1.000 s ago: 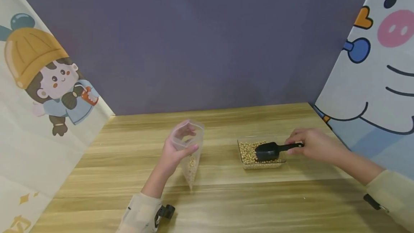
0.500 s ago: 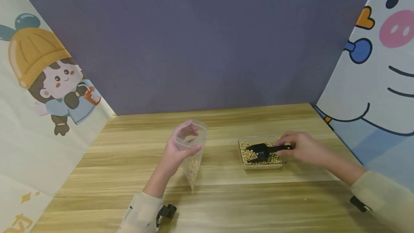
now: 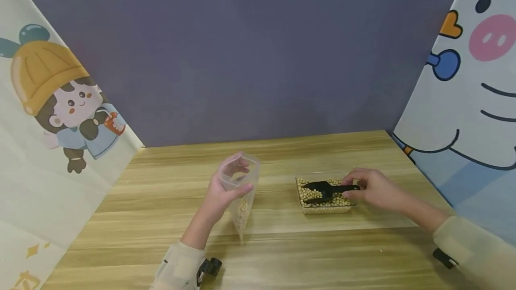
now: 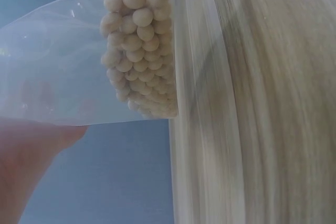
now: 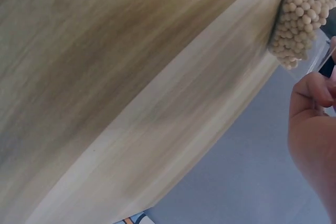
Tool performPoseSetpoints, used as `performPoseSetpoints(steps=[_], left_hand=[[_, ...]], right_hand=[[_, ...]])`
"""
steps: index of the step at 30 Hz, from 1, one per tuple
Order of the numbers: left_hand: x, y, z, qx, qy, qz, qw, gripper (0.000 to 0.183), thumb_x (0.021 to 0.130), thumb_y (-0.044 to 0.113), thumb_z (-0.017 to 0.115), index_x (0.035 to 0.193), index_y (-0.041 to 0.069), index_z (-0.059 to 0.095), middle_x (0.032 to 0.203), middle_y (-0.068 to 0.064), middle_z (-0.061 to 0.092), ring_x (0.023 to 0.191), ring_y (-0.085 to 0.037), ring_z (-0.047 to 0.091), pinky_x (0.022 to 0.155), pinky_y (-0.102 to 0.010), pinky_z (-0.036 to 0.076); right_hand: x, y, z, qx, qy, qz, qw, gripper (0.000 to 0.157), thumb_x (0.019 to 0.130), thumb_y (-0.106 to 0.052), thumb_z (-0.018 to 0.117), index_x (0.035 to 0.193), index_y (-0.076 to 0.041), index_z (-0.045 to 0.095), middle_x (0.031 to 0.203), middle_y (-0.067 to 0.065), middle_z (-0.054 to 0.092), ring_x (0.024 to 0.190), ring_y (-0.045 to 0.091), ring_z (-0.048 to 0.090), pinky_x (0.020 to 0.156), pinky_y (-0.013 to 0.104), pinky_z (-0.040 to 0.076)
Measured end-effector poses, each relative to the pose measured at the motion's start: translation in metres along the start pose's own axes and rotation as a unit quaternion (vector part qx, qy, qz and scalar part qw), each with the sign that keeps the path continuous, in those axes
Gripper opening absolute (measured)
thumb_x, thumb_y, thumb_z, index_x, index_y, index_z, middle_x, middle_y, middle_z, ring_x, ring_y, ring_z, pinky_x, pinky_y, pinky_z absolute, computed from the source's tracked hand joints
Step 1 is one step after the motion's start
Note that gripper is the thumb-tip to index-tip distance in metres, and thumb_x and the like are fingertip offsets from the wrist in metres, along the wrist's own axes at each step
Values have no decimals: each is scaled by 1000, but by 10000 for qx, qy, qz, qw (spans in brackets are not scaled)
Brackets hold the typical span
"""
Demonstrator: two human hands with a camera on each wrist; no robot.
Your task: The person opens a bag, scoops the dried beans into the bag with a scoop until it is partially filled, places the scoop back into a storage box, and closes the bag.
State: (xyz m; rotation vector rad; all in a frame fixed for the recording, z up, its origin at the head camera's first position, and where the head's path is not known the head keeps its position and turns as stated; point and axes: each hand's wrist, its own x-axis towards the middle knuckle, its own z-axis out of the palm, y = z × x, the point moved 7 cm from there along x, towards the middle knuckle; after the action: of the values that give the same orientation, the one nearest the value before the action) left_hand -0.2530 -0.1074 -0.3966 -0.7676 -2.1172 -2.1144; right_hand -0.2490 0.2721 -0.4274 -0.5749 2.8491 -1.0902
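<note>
My left hand [image 3: 215, 197] holds a clear plastic bag [image 3: 249, 198] upright, its mouth spread, thumb at the near edge and fingers behind. Pale round soybeans [image 4: 140, 51] fill the bottom of the bag, which stands at or just above the table; contact is unclear. On the right, my right hand [image 3: 372, 188] pinches the handle of a black scoop [image 3: 327, 190]. The scoop lies hollow side up among soybeans in a clear rectangular container [image 3: 326, 211], with some beans in its hollow. In the right wrist view, fingers [image 5: 313, 90] are beside the container; the scoop is mostly hidden.
A wood-grain table [image 3: 282, 254] carries the bag and container. Behind it rises a grey-blue wall [image 3: 258, 57]. Cartoon-printed panels flank it, a child in a yellow hat [image 3: 48, 73] left and a pig face [image 3: 492, 37] right. A small pale speck [image 3: 380, 250] lies at the front right.
My right hand has moved left, pushing the scoop through the soybeans; its hollow now faces up and holds some. The left hand and bag have barely shifted.
</note>
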Motion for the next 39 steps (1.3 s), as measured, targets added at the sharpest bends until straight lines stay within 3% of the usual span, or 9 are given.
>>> performPoseSetpoints(steps=[3, 9, 13, 16, 20, 27, 30, 35, 39], left_hand=[[-1, 0, 0, -17, 40, -40, 10000, 82, 85, -6, 78, 158, 3, 42, 138, -7, 58, 128, -21, 59, 123, -55, 44], [3, 2, 6, -161, -85, 30, 9998, 83, 85, -5, 78, 158, 1, 41, 138, -4, 59, 130, -24, 59, 123, -66, 39], [6, 3, 10, -196, -120, 6, 9997, 85, 84, -2, 80, 159, 2, 41, 141, -13, 57, 129, -22, 59, 123, -72, 36], [6, 4, 9, -146, -74, -30, 9999, 86, 82, -3, 81, 158, 2, 42, 144, -27, 54, 128, -21, 59, 122, -69, 38], [7, 4, 8, -80, -40, -19, 10000, 85, 82, -2, 81, 158, 2, 43, 144, -28, 54, 128, -21, 60, 121, -64, 44], [8, 4, 10, -148, -69, 25, 9999, 85, 82, -2, 81, 158, 1, 42, 135, 2, 61, 130, -28, 59, 122, -63, 43], [9, 3, 11, -169, -76, -9, 9998, 85, 82, -3, 81, 158, 1, 42, 139, -8, 60, 129, -26, 59, 122, -63, 43], [11, 1, 16, -248, -102, -85, 9996, 87, 81, -1, 83, 158, 1, 42, 146, -32, 51, 128, -24, 58, 122, -66, 41], [13, -1, 21, -212, -164, -91, 9996, 88, 82, 4, 86, 158, 3, 42, 148, -34, 49, 130, -28, 57, 121, -63, 44]], right_hand=[[2, -1, 1, -25, -38, -24, 10000, 24, 93, -24, 83, 114, -15, 77, 102, 0, 70, 64, 5, 45, 53, 25, 42], [1, -3, 0, -21, 47, -271, 9996, 21, 94, -19, 81, 114, -14, 78, 103, -1, 72, 63, 4, 43, 54, 25, 41], [-2, 0, -4, 67, 181, -319, 9993, 19, 94, -18, 81, 112, -13, 78, 104, 1, 72, 62, 4, 42, 53, 25, 40], [-4, 6, -9, 125, 279, -278, 9991, 17, 95, -19, 80, 111, -14, 77, 105, 2, 71, 64, 4, 42, 53, 25, 40], [-6, 10, -20, 105, 424, -263, 9987, 15, 95, -17, 79, 110, -14, 76, 105, 3, 70, 63, 3, 41, 53, 26, 39], [-5, 7, -44, 142, 511, 87, 9986, 22, 99, -19, 76, 117, -7, 75, 116, 15, 70, 61, 4, 42, 51, 28, 40], [-4, 3, -55, 79, 491, 311, 9983, 26, 100, -26, 75, 121, -10, 74, 120, 15, 69, 58, 5, 39, 50, 30, 40], [1, -12, -75, -261, 635, 287, 9972, 27, 100, -28, 76, 121, -11, 76, 123, 18, 72, 54, 5, 41, 50, 30, 39], [8, -30, -90, -521, 667, 175, 9963, 27, 100, -25, 75, 122, -9, 75, 124, 17, 72, 56, 6, 47, 52, 28, 39]])
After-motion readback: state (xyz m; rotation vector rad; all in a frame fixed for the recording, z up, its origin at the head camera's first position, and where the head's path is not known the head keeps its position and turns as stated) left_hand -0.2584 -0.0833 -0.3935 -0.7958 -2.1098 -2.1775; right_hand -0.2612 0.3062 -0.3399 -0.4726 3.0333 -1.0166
